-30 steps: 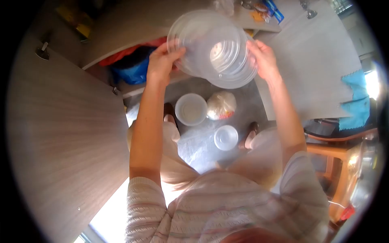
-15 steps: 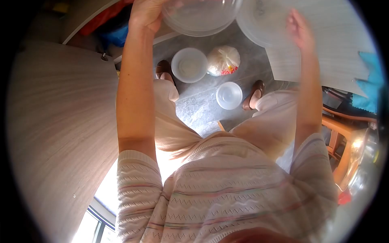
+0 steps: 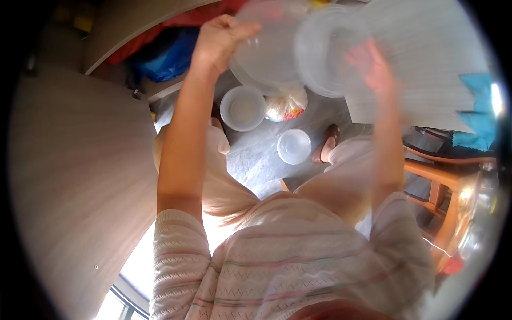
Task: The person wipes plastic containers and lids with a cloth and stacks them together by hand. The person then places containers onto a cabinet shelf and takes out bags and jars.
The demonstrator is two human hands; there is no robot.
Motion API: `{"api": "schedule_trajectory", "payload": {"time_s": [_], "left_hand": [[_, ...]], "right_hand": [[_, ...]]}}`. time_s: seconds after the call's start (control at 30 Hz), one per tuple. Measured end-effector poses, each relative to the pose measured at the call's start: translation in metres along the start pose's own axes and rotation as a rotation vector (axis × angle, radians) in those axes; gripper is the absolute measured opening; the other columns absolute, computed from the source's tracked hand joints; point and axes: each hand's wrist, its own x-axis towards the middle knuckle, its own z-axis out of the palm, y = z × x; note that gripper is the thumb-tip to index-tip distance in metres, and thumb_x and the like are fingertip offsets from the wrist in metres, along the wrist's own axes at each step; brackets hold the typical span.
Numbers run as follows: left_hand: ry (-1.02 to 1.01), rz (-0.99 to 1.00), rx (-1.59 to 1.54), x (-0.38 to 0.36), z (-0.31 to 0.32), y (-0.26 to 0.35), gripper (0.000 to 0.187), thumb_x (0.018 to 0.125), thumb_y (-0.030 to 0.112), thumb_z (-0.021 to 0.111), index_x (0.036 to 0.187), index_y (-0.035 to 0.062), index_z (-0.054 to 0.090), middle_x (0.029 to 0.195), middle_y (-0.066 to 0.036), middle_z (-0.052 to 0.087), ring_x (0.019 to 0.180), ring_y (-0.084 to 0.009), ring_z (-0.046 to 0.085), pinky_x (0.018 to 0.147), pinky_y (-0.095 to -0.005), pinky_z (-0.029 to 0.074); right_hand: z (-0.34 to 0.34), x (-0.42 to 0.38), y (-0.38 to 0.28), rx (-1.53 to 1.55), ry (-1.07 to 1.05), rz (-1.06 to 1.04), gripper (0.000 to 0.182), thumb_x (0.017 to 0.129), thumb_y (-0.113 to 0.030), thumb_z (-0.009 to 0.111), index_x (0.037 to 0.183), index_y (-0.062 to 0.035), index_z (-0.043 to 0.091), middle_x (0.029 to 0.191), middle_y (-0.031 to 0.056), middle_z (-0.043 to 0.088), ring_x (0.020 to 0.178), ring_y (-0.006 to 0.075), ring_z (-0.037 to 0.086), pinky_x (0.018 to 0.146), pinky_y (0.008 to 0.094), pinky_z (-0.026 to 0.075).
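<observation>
My left hand (image 3: 221, 45) grips the rim of a large clear plastic bowl (image 3: 266, 58), its thumb lying over the edge. To the right, a round translucent plastic container (image 3: 320, 58) overlaps that bowl in this view. My right hand (image 3: 372, 66), blurred by motion, is at the container's right edge, with its fingers against the plastic. Both pieces are held up in front of me, above the floor. Below them on the floor stand a whitish plastic tub (image 3: 242, 109) and a smaller clear tub (image 3: 294, 146).
A tied plastic bag (image 3: 288, 104) with red print lies beside the whitish tub. An open cabinet with a blue bag (image 3: 168, 58) and red items is at the upper left. Wooden panels flank me left (image 3: 80, 176) and right (image 3: 426, 69). An orange-brown wooden chair (image 3: 442, 181) stands at right.
Both hands have come down and closer to my body with the plastic pieces. The right-hand container has tilted and swung left, now overlapping the bowl. The view has shifted slightly.
</observation>
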Motion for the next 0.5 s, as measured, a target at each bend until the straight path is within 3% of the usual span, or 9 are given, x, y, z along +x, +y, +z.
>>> {"api": "schedule_trajectory", "payload": {"time_s": [0.03, 0.13, 0.2, 0.37, 0.5], "left_hand": [[-0.020, -0.031, 0.038, 0.001, 0.004, -0.004, 0.028, 0.061, 0.013, 0.077, 0.059, 0.0110, 0.049, 0.059, 0.000, 0.054, 0.046, -0.0070, 0.046, 0.041, -0.0208, 0.036], [-0.039, -0.001, 0.005, -0.002, 0.018, -0.009, 0.031, 0.066, 0.018, 0.076, 0.059, 0.0129, 0.047, 0.057, 0.004, 0.051, 0.044, -0.0043, 0.042, 0.040, -0.0184, 0.034], [-0.003, -0.001, -0.009, -0.004, 0.020, -0.008, 0.032, 0.066, 0.027, 0.076, 0.059, 0.0123, 0.048, 0.058, 0.004, 0.050, 0.045, -0.0042, 0.041, 0.042, -0.0184, 0.034], [0.141, -0.037, 0.064, -0.001, 0.014, -0.010, 0.037, 0.071, 0.038, 0.070, 0.059, 0.0103, 0.049, 0.055, 0.003, 0.049, 0.043, -0.0045, 0.037, 0.039, -0.0191, 0.029], [0.191, -0.041, -0.039, 0.000, 0.005, 0.002, 0.037, 0.074, 0.039, 0.067, 0.060, 0.0094, 0.050, 0.053, 0.000, 0.050, 0.039, -0.0058, 0.035, 0.037, -0.0192, 0.026]], "right_hand": [[0.006, 0.014, 0.011, 0.080, -0.071, 0.070, 0.020, 0.083, -0.024, 0.058, 0.093, -0.0067, 0.058, 0.083, -0.0003, 0.059, 0.079, 0.0120, 0.055, 0.072, 0.0297, 0.047], [0.048, 0.019, 0.031, -0.079, 0.129, 0.095, 0.019, 0.080, -0.021, 0.062, 0.089, -0.0055, 0.059, 0.083, -0.0003, 0.059, 0.076, 0.0100, 0.055, 0.069, 0.0264, 0.047], [0.055, 0.020, 0.038, -0.126, 0.112, 0.085, 0.019, 0.079, -0.021, 0.064, 0.088, -0.0056, 0.059, 0.082, -0.0002, 0.059, 0.074, 0.0092, 0.055, 0.066, 0.0248, 0.046], [0.037, 0.021, 0.039, -0.103, 0.209, 0.089, 0.021, 0.077, -0.022, 0.066, 0.088, -0.0057, 0.059, 0.081, 0.0004, 0.059, 0.071, 0.0097, 0.054, 0.061, 0.0254, 0.046], [0.023, 0.014, 0.029, 0.004, 0.272, 0.146, 0.022, 0.076, -0.022, 0.067, 0.087, -0.0059, 0.058, 0.080, 0.0004, 0.058, 0.069, 0.0107, 0.054, 0.061, 0.0263, 0.046]]}}
